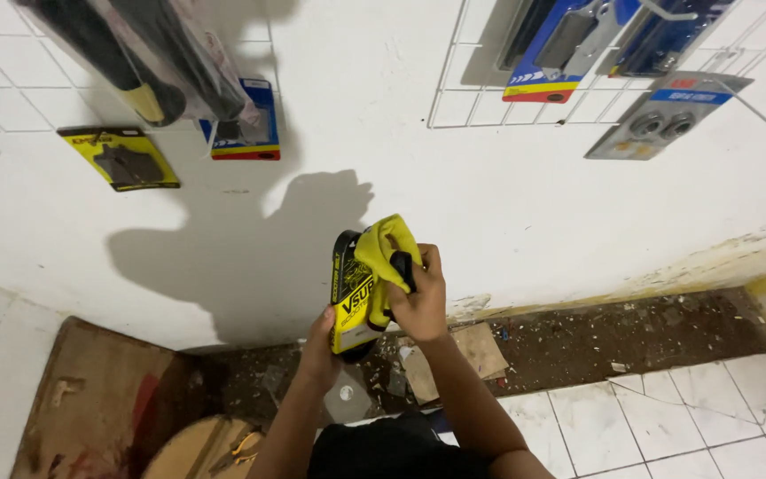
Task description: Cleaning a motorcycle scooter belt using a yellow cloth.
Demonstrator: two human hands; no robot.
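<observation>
While hands grip package (367, 288), white wall (507, 204), broken floor tiles (667, 412).

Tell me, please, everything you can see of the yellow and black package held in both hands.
The yellow and black package is a flat, glossy-looking pack with a black item inside showing at its edges. It is held roughly upright in front of the white wall, above the dirty floor strip. Its yellow top part is bent over toward the right. The left hand supports it from below at the lower corner, while the right hand grips its upper right side, the fingers pressed on the folded top. Nothing else touches it.
</observation>
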